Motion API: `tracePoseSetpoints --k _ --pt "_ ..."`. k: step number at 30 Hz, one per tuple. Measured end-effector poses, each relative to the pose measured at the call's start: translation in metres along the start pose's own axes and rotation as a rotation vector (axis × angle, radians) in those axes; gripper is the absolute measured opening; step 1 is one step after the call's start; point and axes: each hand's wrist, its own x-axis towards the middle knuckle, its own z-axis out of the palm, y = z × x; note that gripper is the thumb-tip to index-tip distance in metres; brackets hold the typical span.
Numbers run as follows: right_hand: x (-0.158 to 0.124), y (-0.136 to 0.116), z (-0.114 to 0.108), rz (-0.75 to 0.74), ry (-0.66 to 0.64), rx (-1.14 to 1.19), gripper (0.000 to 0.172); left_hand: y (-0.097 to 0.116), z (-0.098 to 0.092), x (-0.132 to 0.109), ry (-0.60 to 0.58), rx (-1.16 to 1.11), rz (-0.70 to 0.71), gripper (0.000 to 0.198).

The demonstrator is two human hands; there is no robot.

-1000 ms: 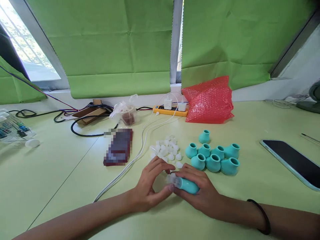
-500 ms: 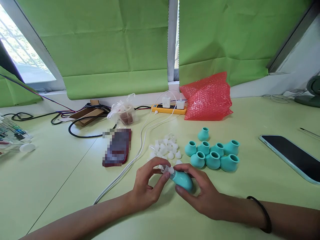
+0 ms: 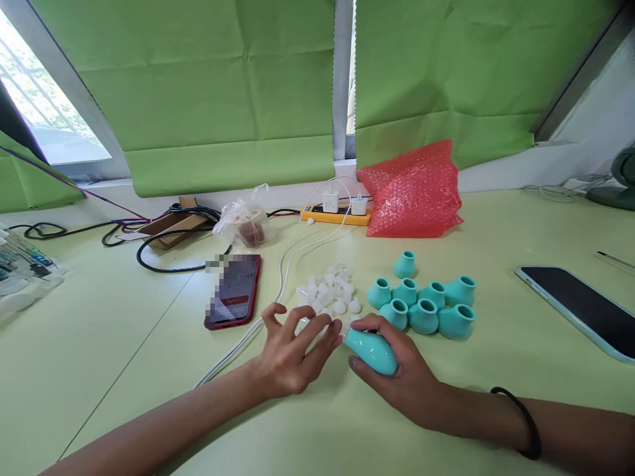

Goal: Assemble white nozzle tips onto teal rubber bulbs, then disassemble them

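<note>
My right hand [image 3: 404, 373] grips a glossy turquoise squeeze bulb [image 3: 373, 353], with its neck pointing left. My left hand [image 3: 297, 350] meets the neck end, its back turned up. There its lower fingertips close around a small clear tip, which they mostly cover, and the thumb is hidden. The other left fingers fan out, bent. Beyond the hands lies a loose heap of small translucent white plugs [image 3: 339, 291]. Several more turquoise bulbs [image 3: 423, 317] stand to the right of the heap, open necks upward.
A red-cased phone [image 3: 233, 291] and white cables [image 3: 282, 291] lie left of the heap. Behind stand an orange power strip [image 3: 317, 217] with chargers and a red bubble-wrap bag [image 3: 414, 198]. Another phone [image 3: 578, 307] is at right; black cables [image 3: 163, 268] at left.
My left hand has rolled over at the neck, so its back faces up and its fingers spread. The turquoise bulb has shifted slightly right in my right hand. The red-cased phone's screen now shows lit.
</note>
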Motion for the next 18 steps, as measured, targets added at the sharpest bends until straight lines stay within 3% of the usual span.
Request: tracePoseSetpoints --k 6,18 --pt "-0.0012 0.0001 0.0006 -0.072 0.014 -0.064 0.03 -0.0037 0.0005 -0.0049 0.037 -0.002 0.126 0.012" --pt "-0.0012 0.0031 0.0026 -0.241 0.085 -0.15 0.027 -0.0019 -0.0022 0.0004 -0.067 0.0 0.061 0.003"
